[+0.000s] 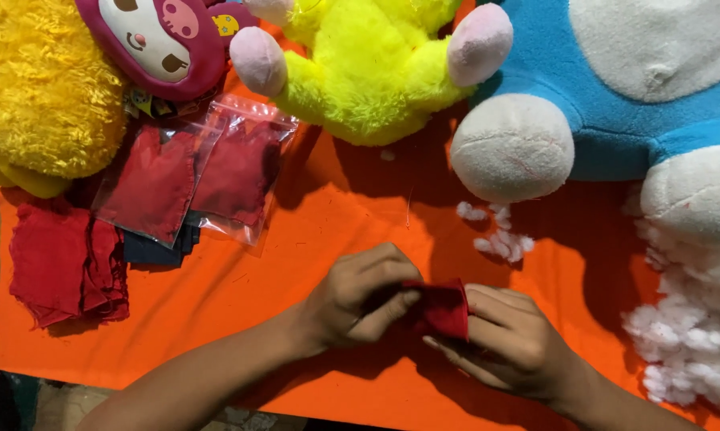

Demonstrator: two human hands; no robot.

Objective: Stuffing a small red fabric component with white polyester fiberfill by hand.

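Where both hands meet low on the orange cloth [296, 263], a small red fabric piece [440, 310] is pinched: left hand [360, 297] fingers closed on its left edge, right hand [507, 339] gripping its right side. White stuffing [695, 327] lies right; plastic bags of red cloth [192, 172] upper left.
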